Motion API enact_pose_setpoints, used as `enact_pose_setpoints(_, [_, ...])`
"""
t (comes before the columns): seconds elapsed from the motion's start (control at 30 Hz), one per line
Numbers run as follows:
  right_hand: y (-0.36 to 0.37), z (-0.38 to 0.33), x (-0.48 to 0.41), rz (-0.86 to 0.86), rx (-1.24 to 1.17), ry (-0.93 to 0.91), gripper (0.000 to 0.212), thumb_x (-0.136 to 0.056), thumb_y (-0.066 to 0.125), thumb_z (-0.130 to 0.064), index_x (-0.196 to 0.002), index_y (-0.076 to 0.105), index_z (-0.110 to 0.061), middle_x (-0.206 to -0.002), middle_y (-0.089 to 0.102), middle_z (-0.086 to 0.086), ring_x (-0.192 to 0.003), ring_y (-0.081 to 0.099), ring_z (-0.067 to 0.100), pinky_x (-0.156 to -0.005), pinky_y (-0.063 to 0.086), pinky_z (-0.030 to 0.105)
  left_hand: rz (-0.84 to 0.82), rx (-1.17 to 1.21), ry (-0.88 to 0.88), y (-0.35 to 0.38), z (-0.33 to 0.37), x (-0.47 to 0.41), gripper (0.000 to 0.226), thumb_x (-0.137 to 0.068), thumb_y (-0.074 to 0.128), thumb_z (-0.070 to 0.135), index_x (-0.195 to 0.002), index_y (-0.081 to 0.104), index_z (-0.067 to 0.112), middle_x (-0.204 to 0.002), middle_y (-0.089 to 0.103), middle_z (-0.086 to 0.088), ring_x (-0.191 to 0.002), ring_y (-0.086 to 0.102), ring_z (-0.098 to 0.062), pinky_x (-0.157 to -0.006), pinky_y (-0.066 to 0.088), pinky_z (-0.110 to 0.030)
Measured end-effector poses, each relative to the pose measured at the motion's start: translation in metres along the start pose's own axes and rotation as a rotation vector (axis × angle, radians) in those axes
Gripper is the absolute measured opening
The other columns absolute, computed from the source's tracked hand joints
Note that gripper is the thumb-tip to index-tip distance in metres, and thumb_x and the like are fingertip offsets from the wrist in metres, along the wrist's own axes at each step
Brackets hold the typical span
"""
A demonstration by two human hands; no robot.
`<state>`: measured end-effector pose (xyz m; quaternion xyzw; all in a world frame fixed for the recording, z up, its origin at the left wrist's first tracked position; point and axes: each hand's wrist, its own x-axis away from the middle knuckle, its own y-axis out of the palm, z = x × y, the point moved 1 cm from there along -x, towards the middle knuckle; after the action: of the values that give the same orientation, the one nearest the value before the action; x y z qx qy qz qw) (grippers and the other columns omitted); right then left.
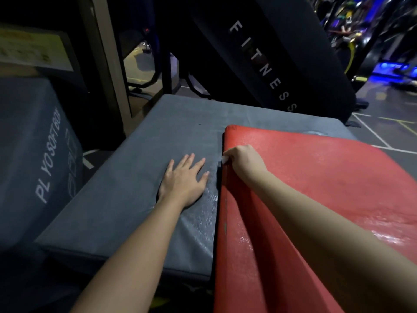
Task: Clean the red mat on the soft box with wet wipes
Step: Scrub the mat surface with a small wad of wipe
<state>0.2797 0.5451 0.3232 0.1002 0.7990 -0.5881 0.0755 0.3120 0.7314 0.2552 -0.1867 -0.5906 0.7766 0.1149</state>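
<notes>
left hand (184, 177) flat, steadying grey padded soft box (135, 177) | right hand (244, 160) grips red textured mat (316, 177) edge, probably to wipe it

red mat (316, 177), grey soft box (135, 177)

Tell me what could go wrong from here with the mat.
The mat overhangs the box on its near and right sides; a tug from the right hand gripping its left edge might slide it off.
The left hand lies flat on the box, not the mat, so nothing pins it.
The mat looks wet, so the grip may slip.
</notes>
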Motion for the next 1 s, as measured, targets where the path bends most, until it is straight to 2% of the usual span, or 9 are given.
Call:
enact_pose_setpoints(0.1, [0.003, -0.006, 0.017, 0.025, 0.062, -0.083, 0.030, -0.082, 0.051, -0.015, -0.086, 0.078, -0.026, -0.093, 0.071, 0.000, -0.092, 0.061, 0.027, -0.083, 0.049, 0.039, 0.001, 0.014, 0.000, -0.003, 0.001, 0.002, 0.061, -0.103, 0.024, 0.062, -0.160, 0.025, 0.041, -0.170, 0.014, 0.006, -0.157, 0.007, -0.010, -0.127, 0.003, -0.046])
enact_pose_setpoints(0.17, [0.002, -0.011, 0.044, 0.052, 0.042, -0.166, 0.033, -0.082, 0.047, -0.021, -0.088, 0.079, -0.027, -0.092, 0.065, 0.000, -0.088, 0.057, 0.025, -0.084, 0.045, 0.037, -0.001, 0.019, 0.002, -0.005, 0.002, 0.002, 0.060, -0.103, 0.025, 0.061, -0.160, 0.025, 0.040, -0.170, 0.014, 0.005, -0.157, 0.008, -0.010, -0.127, 0.002, -0.046])
enact_pose_setpoints(0.33, [-0.008, -0.025, 0.103, 0.023, -0.049, -0.314, 0.030, -0.088, 0.057, -0.005, -0.099, 0.078, -0.024, -0.095, 0.056, 0.001, -0.088, 0.046, 0.020, -0.080, 0.041, 0.027, -0.018, 0.019, -0.002, -0.004, 0.003, 0.002, 0.061, -0.103, 0.023, 0.060, -0.160, 0.023, 0.039, -0.171, 0.013, 0.005, -0.157, 0.006, -0.011, -0.127, 0.000, -0.047])
enact_pose_setpoints(0.47, [-0.003, -0.013, 0.062, 0.041, -0.019, -0.290, 0.027, -0.088, 0.061, -0.009, -0.091, 0.079, -0.029, -0.090, 0.049, -0.003, -0.086, 0.049, 0.025, -0.081, 0.040, 0.031, -0.022, 0.009, 0.003, -0.003, 0.002, 0.001, 0.062, -0.103, 0.024, 0.060, -0.160, 0.023, 0.038, -0.171, 0.013, 0.004, -0.157, 0.007, -0.012, -0.127, 0.001, -0.047])
enact_pose_setpoints(0.57, [0.001, -0.006, 0.027, 0.107, 0.006, -0.201, 0.021, -0.087, 0.063, -0.010, -0.090, 0.080, -0.022, -0.086, 0.057, 0.006, -0.087, 0.053, 0.032, -0.081, 0.038, 0.038, -0.020, 0.004, 0.002, -0.005, 0.002, 0.003, 0.062, -0.103, 0.023, 0.061, -0.160, 0.023, 0.038, -0.171, 0.014, 0.003, -0.157, 0.007, -0.012, -0.127, 0.002, -0.048])
enact_pose_setpoints(0.67, [-0.002, -0.012, 0.030, 0.062, -0.014, -0.168, 0.024, -0.082, 0.057, -0.010, -0.087, 0.080, -0.017, -0.084, 0.062, 0.009, -0.087, 0.058, 0.031, -0.083, 0.041, 0.040, -0.027, 0.003, 0.005, -0.006, 0.002, 0.003, 0.062, -0.103, 0.023, 0.061, -0.160, 0.023, 0.038, -0.171, 0.014, 0.003, -0.157, 0.007, -0.012, -0.127, 0.002, -0.048])
enact_pose_setpoints(0.73, [-0.009, -0.022, 0.055, 0.007, -0.052, -0.217, 0.026, -0.079, 0.057, -0.006, -0.087, 0.080, -0.016, -0.087, 0.063, 0.010, -0.085, 0.060, 0.029, -0.083, 0.044, 0.035, -0.028, 0.013, 0.009, -0.006, 0.002, 0.002, 0.061, -0.103, 0.024, 0.060, -0.160, 0.023, 0.038, -0.171, 0.014, 0.003, -0.157, 0.007, -0.012, -0.127, 0.001, -0.048])
enact_pose_setpoints(0.87, [-0.027, -0.037, 0.129, -0.105, -0.129, -0.301, 0.032, -0.082, 0.062, 0.002, -0.094, 0.079, -0.023, -0.092, 0.065, -0.001, -0.088, 0.057, 0.011, -0.082, 0.036, 0.014, -0.042, 0.006, 0.002, -0.005, 0.002, 0.001, 0.061, -0.104, 0.024, 0.059, -0.160, 0.023, 0.037, -0.171, 0.013, 0.003, -0.157, 0.007, -0.012, -0.126, 0.002, -0.048])
enact_pose_setpoints(1.0, [-0.028, -0.036, 0.158, -0.097, -0.165, -0.253, 0.031, -0.085, 0.067, -0.002, -0.100, 0.079, -0.026, -0.093, 0.062, -0.004, -0.085, 0.060, 0.011, -0.081, 0.042, 0.014, -0.020, 0.072, 0.017, -0.013, 0.005, 0.007, 0.057, -0.106, 0.029, 0.052, -0.159, 0.032, 0.032, -0.170, 0.018, 0.001, -0.157, 0.011, -0.014, -0.127, 0.005, -0.048])
